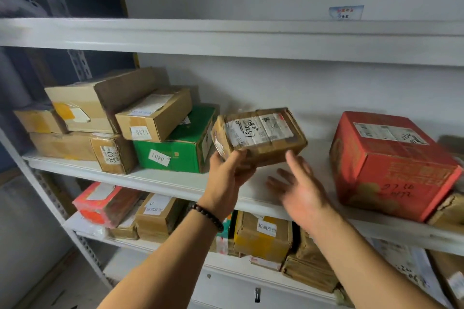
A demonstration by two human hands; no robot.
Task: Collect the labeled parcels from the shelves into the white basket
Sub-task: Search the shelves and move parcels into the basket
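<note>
My left hand [227, 178] grips the lower left corner of a small brown taped parcel [259, 134] with a white label and handwritten numbers, holding it tilted just above the middle shelf [175, 184]. Just below and to the right of the parcel, my right hand [298, 188] is open with fingers spread, not touching it. A green box [180, 143] labeled 0401 stands to the left, with brown boxes labeled 0471 [155, 114] and 0332 [82, 148] beside it. A large red box [391, 165] sits to the right. The white basket is not in view.
A lower shelf [155, 246] holds several more labeled parcels, among them a red-orange one [100, 204] and a yellow-brown one [262, 236]. The upper shelf [226, 37] runs overhead. A metal upright [47, 198] stands at the left.
</note>
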